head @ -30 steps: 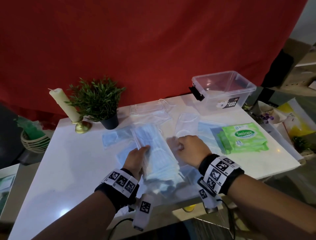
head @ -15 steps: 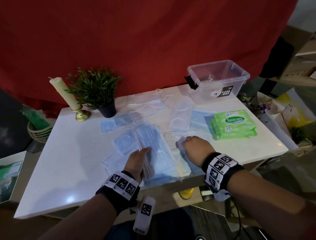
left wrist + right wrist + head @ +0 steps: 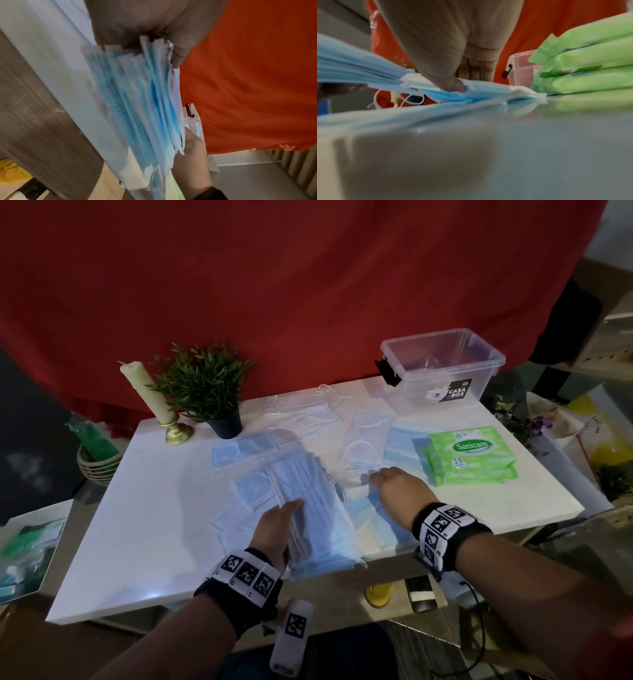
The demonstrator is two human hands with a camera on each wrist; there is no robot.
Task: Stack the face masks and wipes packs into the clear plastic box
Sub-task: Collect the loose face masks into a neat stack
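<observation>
My left hand [image 3: 289,508] grips a thick stack of blue face masks [image 3: 313,508] above the table's near edge; the left wrist view shows the stack [image 3: 145,108] fanned out under the thumb. My right hand [image 3: 390,484] rests on loose masks [image 3: 380,508] to the right, its thumb [image 3: 452,83] pinching a blue mask [image 3: 471,93] against the curled fingers. Green wipes packs [image 3: 469,453] lie stacked just right of that hand. The clear plastic box [image 3: 442,371] stands open and empty at the table's far right corner. More masks [image 3: 301,416] lie scattered mid-table.
A potted plant [image 3: 209,392] and a candle [image 3: 150,395] on a brass holder stand at the back left of the white table [image 3: 144,525]. A red cloth hangs behind. A basket [image 3: 96,463] sits off the left edge.
My right hand has slid a little to the right, toward the wipes packs. The left hand still holds the mask stack in about the same place; the head view has shifted.
</observation>
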